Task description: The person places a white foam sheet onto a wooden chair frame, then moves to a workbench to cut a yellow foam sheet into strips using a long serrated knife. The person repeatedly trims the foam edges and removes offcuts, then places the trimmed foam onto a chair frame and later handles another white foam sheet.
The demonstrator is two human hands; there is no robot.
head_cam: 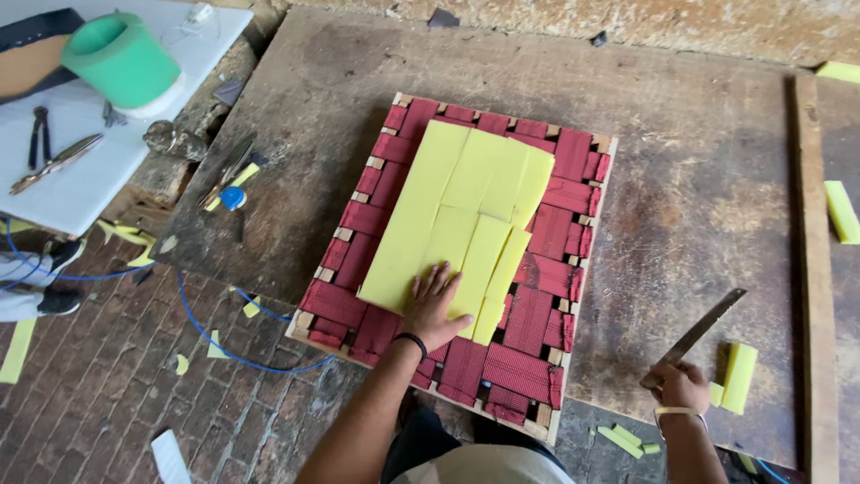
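Your worn wooden bench carries the wooden frame woven with red webbing straps at its near middle, and the yellow foam slabs lie on top of that frame. Your left hand rests on the slabs' near edge. To the right, your right hand sits on the bench holding the long metal saw blade, with a yellow foam offcut block just beside it. Far left, beyond the bench, a green plastic tub and metal pliers lie on a white board.
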